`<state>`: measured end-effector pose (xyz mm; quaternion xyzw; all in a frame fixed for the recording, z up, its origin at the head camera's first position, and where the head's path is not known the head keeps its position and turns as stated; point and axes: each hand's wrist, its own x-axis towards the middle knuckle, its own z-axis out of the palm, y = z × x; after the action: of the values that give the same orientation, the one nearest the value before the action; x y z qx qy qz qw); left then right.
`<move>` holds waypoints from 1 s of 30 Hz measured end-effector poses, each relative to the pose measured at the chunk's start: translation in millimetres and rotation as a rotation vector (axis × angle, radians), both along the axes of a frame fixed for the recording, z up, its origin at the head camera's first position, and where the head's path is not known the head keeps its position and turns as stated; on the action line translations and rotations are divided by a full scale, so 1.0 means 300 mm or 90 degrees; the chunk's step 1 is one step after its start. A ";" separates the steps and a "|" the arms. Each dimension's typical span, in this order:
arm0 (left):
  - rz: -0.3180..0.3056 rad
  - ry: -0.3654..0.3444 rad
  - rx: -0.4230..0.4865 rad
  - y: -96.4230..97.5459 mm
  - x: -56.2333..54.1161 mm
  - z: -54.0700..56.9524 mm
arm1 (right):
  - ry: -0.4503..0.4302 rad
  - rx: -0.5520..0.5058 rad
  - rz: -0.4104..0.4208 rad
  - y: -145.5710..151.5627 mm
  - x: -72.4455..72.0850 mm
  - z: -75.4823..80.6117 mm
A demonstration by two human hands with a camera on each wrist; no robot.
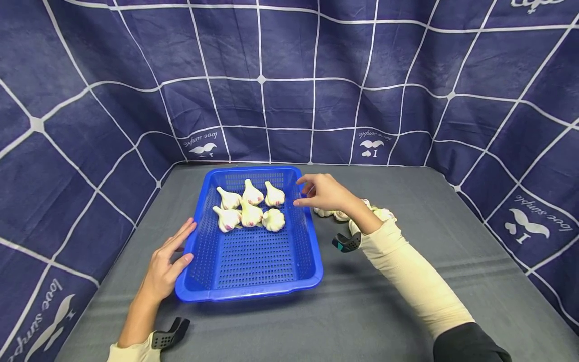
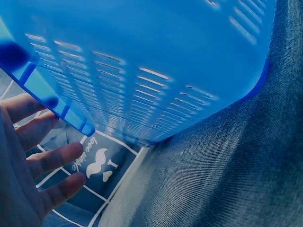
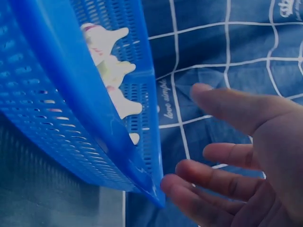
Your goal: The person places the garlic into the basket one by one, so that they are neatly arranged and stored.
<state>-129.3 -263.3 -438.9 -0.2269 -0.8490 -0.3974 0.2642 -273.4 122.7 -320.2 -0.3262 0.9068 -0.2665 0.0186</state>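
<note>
A blue plastic basket (image 1: 253, 292) with slotted walls stands on the grey table. Several garlic bulbs (image 1: 251, 214) lie in two rows in its far half. My left hand (image 1: 165, 266) rests at the basket's left rim, fingers extended along it; in the left wrist view the fingers (image 2: 57, 158) are spread beside the rim. At the right rim hovers my right hand (image 1: 326, 192), loosely curved and holding nothing. The right wrist view shows a gap between its thumb and fingers (image 3: 222, 179). More garlic bulbs (image 1: 384, 214) lie right of the basket, partly hidden under the right forearm.
A dark blue curtain (image 1: 289, 55) with white grid lines surrounds the back and sides of the grey table (image 1: 407, 196). Each wrist wears a dark strap-mounted device, such as the black one (image 1: 347, 243) on the right wrist.
</note>
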 end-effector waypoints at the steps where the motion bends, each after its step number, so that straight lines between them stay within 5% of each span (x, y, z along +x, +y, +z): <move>1: 0.001 -0.001 0.000 0.000 0.000 -0.001 | -0.005 -0.018 0.001 0.009 0.003 -0.001; 10: -0.002 0.007 0.001 0.002 0.001 0.002 | -0.015 -0.132 -0.009 0.087 0.039 -0.011; 30: -0.012 0.021 0.003 0.005 0.000 0.009 | -0.084 -0.265 -0.045 0.287 0.106 -0.085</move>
<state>-129.2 -261.7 -436.1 -0.2410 -0.8412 -0.3983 0.2752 -241.6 208.7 -345.7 -0.2729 0.8396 -0.4696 0.0010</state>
